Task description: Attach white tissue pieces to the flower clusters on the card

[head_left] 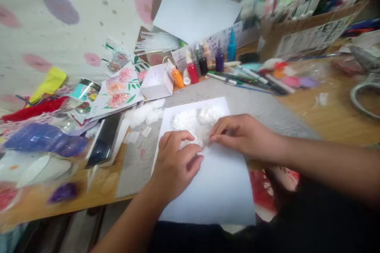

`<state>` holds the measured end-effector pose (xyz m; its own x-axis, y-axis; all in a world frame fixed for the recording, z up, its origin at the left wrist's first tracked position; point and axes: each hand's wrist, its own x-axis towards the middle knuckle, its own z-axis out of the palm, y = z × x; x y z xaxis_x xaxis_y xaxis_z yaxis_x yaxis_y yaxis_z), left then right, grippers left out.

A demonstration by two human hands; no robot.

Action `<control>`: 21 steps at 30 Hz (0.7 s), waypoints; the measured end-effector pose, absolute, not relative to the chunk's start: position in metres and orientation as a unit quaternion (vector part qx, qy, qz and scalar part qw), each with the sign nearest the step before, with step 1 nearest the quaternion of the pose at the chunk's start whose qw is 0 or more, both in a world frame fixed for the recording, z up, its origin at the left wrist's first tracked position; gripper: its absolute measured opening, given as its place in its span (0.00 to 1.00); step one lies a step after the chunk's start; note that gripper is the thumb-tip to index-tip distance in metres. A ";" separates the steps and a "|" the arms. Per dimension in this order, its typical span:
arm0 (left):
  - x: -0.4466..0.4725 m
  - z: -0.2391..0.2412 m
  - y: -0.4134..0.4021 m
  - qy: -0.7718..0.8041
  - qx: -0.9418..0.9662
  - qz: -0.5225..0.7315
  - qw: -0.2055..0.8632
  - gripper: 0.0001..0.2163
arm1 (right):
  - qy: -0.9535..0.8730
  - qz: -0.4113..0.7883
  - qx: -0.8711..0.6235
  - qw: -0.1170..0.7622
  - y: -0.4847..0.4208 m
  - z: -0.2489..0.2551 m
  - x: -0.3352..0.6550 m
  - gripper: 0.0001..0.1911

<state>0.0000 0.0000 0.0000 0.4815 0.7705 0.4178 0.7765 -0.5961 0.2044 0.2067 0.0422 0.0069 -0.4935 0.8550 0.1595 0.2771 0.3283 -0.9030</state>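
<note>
A white sheet of paper (pixel 213 189) lies in front of me, its near end at the table's edge. Fluffy white clumps (pixel 185 119), like crumpled tissue or cotton, form two mounds on its upper half, with a thinner patch below. My right hand (pixel 245 136) comes in from the right, thumb and forefinger pinched at the thin patch on a wisp of the white fluffy material (pixel 204 136). Opposite it, my left hand (pixel 178 162) rests over the sheet's left side, fingers curled and thumb close to the forefinger. Blur hides what, if anything, lies between those fingertips.
A grey cutting mat (pixel 133 170) lies under the sheet. White scraps (pixel 145 116) and a dark phone-like slab (pixel 104 140) are at left. Paint bottles (pixel 219 59), a small white box (pixel 157 83) and pens (pixel 237 77) stand or lie behind. Tape (pixel 366 95) is at right.
</note>
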 end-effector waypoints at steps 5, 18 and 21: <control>-0.001 0.001 -0.001 -0.440 -0.868 -0.231 0.018 0.03 | -0.746 0.419 -0.397 0.332 0.051 0.000 0.207 0.05; -0.002 -0.002 -0.002 -0.439 -0.870 -0.225 0.018 0.09 | -0.752 0.445 -0.336 0.352 0.042 0.009 0.201 0.06; -0.002 -0.002 -0.002 -0.440 -0.870 -0.220 0.017 0.09 | -0.768 0.409 -0.359 0.337 0.044 0.007 0.201 0.06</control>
